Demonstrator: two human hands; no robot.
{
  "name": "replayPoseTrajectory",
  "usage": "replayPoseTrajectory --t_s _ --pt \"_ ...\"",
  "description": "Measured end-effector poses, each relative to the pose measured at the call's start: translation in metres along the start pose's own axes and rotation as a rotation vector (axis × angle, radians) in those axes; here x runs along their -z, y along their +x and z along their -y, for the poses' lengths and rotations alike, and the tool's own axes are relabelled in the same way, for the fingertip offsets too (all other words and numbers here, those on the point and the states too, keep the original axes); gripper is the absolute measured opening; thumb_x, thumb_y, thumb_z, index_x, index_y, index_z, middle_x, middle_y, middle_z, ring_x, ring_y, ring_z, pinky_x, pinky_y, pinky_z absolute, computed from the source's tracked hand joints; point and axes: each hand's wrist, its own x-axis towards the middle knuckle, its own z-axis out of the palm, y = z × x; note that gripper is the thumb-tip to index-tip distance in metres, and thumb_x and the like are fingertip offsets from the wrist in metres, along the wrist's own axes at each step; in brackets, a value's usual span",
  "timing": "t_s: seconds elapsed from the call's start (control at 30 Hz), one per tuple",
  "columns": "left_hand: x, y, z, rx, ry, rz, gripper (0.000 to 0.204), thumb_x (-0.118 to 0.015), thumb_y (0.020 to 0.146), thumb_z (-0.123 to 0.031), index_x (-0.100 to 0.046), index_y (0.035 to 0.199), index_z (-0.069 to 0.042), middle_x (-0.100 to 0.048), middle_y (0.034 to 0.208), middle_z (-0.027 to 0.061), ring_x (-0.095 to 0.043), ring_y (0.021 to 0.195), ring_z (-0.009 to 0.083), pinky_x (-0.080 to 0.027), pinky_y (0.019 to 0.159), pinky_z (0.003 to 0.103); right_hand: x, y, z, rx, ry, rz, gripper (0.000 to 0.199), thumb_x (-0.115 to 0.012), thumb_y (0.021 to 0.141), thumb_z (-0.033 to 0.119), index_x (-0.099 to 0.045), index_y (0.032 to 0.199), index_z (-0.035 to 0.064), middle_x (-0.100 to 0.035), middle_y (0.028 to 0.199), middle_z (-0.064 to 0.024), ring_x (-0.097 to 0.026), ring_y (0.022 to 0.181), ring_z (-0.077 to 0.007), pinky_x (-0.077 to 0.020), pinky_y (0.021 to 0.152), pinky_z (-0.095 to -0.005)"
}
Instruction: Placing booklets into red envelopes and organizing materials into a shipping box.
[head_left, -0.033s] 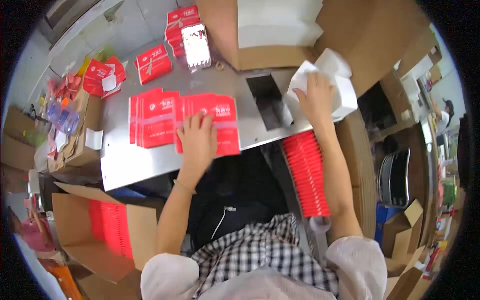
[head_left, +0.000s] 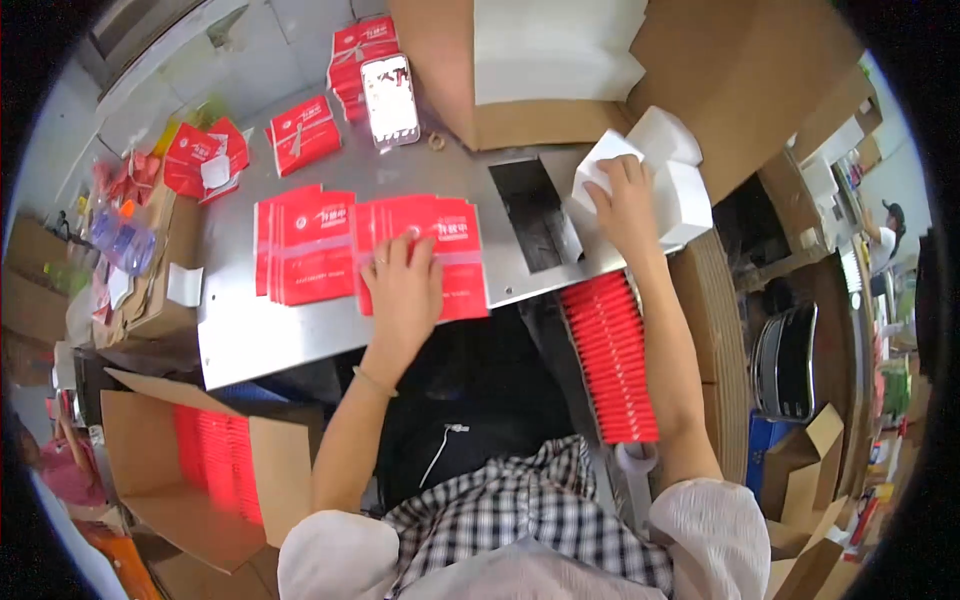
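My left hand lies with its fingers apart on a fanned set of flat red printed packets near the metal table's front edge. Just left of it is a second overlapping set of red packets. On the right, my right hand has its thumb and fingers on a white block-like bundle that looks like stacked paper. More white bundles stand right beside and behind it. Between the hands is a dark rectangular opening in the tabletop.
A phone leans on tied red packets at the back. A large cardboard box stands behind the white bundles. Below the table, a row of red packets hangs right; an open carton with red packets stands left.
My left hand and the red packets under it have shifted slightly right. My right hand stays at the white bundle, its fingers a little shifted. The whole view has moved slightly.
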Motion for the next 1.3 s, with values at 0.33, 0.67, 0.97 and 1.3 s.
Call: replayPoseTrajectory --t_s 0.33,0.67,0.97,1.3 --pt "-0.004 0.023 0.006 0.056 -0.095 -0.08 0.028 -0.067 0.089 -0.023 -0.063 0.11 -0.004 -0.06 0.116 0.0137 -0.054 0.108 0.0326 -0.041 0.088 0.047 0.011 0.034 -0.007 -0.011 0.199 0.003 0.027 -0.064 0.092 0.012 -0.065 0.116 0.0006 -0.064 0.094 -0.0099 -0.06 0.082 -0.0199 -0.047 0.073 -0.0304" --pt "0.005 0.049 0.022 -0.194 -0.058 0.255 0.018 -0.061 0.079 -0.012 -0.066 0.096 -0.007 -0.06 0.093 0.0101 -0.064 0.087 0.0273 -0.053 0.074 0.041 -0.035 -0.044 0.125 0.575 0.696 0.116 0.04 -0.062 0.073 -0.002 -0.07 0.11 0.0108 -0.065 0.109 -0.0128 -0.06 0.11 -0.0293 -0.0431 0.099 -0.0429" --pt "0.015 0.01 0.004 -0.336 -0.052 0.068 0.023 -0.061 0.08 -0.012 -0.063 0.103 -0.006 -0.057 0.095 0.0107 -0.056 0.1 0.0296 -0.046 0.085 0.043 0.001 -0.008 0.073 0.2 0.484 0.101 0.028 -0.063 0.082 0.003 -0.072 0.108 0.0075 -0.069 0.112 -0.0143 -0.065 0.102 -0.0296 -0.0468 0.089 -0.0439" --pt "0.014 0.043 -0.008 -0.194 -0.134 0.333 0.053 -0.079 0.077 -0.03 -0.058 0.117 -0.003 -0.054 0.114 0.0179 -0.052 0.11 0.0362 -0.046 0.09 0.049 0.007 0.025 -0.005 0.175 0.141 -0.002 0.021 -0.069 0.089 0.017 -0.071 0.104 0.002 -0.066 0.097 -0.0131 -0.065 0.085 -0.0287 -0.0504 0.078 -0.0367"
